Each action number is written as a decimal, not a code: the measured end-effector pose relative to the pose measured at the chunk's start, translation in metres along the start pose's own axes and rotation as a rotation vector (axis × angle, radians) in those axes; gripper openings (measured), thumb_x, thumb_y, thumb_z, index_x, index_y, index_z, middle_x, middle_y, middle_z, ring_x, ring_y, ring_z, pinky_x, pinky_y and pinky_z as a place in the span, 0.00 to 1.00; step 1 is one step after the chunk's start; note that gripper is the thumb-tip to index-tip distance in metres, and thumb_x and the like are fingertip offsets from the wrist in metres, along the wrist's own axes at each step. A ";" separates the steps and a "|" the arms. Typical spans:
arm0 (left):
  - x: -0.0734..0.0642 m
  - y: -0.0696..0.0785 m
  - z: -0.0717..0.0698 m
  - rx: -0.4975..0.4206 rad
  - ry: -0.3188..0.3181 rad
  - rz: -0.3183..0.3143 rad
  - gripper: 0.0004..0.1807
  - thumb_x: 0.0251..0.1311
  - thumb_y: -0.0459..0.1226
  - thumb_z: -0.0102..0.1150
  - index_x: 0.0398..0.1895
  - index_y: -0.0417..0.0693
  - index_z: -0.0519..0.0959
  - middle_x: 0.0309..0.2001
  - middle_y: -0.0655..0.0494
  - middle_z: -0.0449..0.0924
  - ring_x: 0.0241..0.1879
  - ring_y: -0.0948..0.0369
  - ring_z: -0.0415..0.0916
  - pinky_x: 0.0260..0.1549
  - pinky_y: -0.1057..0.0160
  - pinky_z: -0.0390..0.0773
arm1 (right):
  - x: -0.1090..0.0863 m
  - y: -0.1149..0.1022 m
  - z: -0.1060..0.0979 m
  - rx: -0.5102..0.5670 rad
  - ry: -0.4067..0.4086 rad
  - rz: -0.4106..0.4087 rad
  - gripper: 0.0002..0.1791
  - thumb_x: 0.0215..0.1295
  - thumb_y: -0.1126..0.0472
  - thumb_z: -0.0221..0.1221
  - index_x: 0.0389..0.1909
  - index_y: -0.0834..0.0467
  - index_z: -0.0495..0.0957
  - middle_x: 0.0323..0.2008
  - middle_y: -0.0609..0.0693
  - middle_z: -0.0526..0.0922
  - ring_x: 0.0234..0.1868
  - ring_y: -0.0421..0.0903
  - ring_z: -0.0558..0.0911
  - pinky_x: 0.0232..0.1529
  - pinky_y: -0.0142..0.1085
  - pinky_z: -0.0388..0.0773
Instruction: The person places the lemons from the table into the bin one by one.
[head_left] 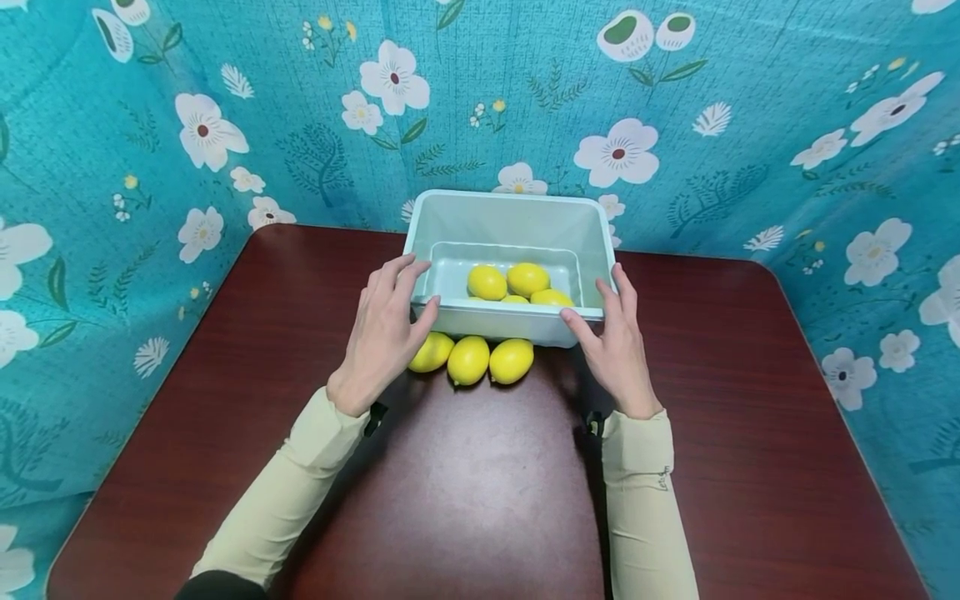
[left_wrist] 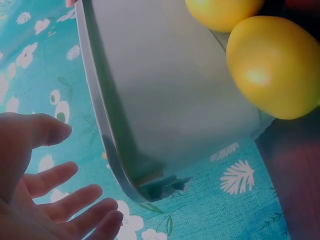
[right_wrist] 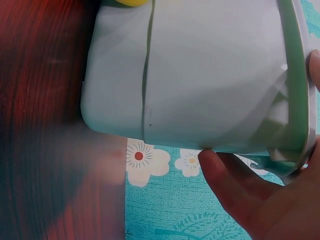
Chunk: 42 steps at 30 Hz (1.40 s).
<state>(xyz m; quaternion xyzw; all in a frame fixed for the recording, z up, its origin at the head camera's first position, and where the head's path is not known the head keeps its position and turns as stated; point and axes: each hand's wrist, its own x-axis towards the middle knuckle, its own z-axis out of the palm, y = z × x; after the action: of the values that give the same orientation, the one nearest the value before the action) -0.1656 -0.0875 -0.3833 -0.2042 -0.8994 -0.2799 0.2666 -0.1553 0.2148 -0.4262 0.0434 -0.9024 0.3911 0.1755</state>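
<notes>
A pale blue-green plastic bin stands toward the back of the table, with several yellow lemons inside. Three more lemons lie in a row against its front, the leftmost partly behind my left hand. That hand is at the bin's front left corner; the left wrist view shows its fingers loosely spread, apart from the rim. At the front right corner, my right hand holds the bin, thumb at the front rim. In the right wrist view, one finger lies along the bin's side.
The dark red-brown table has rounded corners. A teal floral cloth hangs behind it and at both sides, close behind the bin. Both forearms, in pale sleeves, reach in from the front edge.
</notes>
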 end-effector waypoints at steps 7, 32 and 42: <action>-0.006 0.002 -0.001 -0.032 0.021 0.039 0.21 0.61 0.38 0.61 0.56 0.38 0.75 0.53 0.43 0.72 0.46 0.47 0.67 0.44 0.54 0.70 | 0.000 0.001 0.000 0.002 0.002 -0.003 0.40 0.65 0.45 0.59 0.70 0.65 0.60 0.77 0.51 0.45 0.72 0.56 0.59 0.64 0.58 0.65; -0.038 -0.005 0.005 0.055 -0.116 0.147 0.15 0.60 0.40 0.60 0.49 0.43 0.78 0.45 0.51 0.76 0.40 0.53 0.73 0.37 0.56 0.75 | 0.000 0.000 0.000 0.002 0.006 -0.011 0.40 0.65 0.45 0.59 0.70 0.65 0.60 0.77 0.51 0.46 0.72 0.56 0.60 0.64 0.58 0.66; -0.051 -0.017 0.015 0.123 -0.273 0.115 0.18 0.61 0.44 0.59 0.51 0.45 0.78 0.47 0.52 0.76 0.41 0.53 0.73 0.34 0.57 0.74 | 0.000 -0.001 0.000 0.006 0.008 -0.013 0.41 0.65 0.44 0.59 0.70 0.65 0.60 0.77 0.52 0.46 0.71 0.56 0.61 0.63 0.58 0.67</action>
<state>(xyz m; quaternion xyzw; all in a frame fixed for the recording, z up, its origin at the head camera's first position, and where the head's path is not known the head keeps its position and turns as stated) -0.1402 -0.1022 -0.4309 -0.2746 -0.9295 -0.1783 0.1696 -0.1548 0.2141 -0.4261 0.0481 -0.9003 0.3927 0.1815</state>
